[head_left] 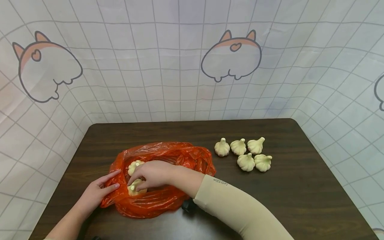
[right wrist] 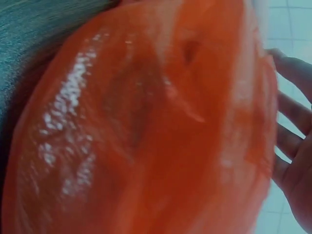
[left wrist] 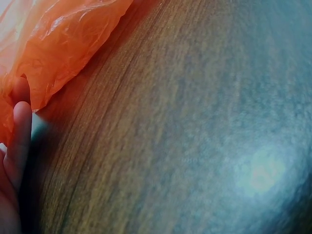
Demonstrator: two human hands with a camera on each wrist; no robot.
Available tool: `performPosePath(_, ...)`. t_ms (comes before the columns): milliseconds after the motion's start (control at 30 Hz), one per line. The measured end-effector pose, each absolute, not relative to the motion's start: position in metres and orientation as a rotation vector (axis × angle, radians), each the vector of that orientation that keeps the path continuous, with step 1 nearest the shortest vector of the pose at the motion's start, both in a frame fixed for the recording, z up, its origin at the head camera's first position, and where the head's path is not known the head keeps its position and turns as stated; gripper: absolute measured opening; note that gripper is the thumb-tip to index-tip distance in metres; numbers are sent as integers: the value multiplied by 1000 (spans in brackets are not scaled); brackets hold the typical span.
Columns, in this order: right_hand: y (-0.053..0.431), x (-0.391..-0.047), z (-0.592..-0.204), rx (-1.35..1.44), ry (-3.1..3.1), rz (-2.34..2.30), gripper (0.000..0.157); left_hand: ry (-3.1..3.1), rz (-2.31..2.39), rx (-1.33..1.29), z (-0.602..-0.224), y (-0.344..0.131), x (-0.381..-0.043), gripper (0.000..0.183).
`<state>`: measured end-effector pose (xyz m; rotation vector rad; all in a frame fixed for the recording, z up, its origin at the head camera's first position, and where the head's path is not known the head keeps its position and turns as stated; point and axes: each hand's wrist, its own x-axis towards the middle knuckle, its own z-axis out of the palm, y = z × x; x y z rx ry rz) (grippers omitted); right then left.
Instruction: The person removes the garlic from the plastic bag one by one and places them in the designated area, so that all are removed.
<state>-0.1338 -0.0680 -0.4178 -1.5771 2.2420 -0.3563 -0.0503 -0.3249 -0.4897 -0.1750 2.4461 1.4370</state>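
A red plastic bag [head_left: 150, 208] lies with its mouth spread on the dark table. My left hand [head_left: 93, 196] holds its left edge; in the left wrist view a fingertip sits against the orange-looking plastic [left wrist: 63, 48]. My right hand [head_left: 156, 172] reaches down into the bag's mouth, thumb and fingers about a garlic bulb [head_left: 141, 192] inside. Just behind that bulb is another garlic bulb [head_left: 134, 166], partly covered by the hand. The right wrist view shows the bag's side [right wrist: 146, 146], with the right hand's fingers [right wrist: 292, 109] partly behind its edge.
Several garlic bulbs [head_left: 246, 162] stand in two loose rows on the table [head_left: 300, 200], right of the bag. A small black object [head_left: 188, 205] shows beneath the right forearm. White grid-patterned cloth [head_left: 168, 66] surrounds the table's back and sides.
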Motion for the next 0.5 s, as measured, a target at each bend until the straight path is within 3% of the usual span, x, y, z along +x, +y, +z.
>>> performPosePath(500, -70, -131, -427, -1569, 2277, -387, 28, 2441, 1466, -186, -490, -323, -49, 67)
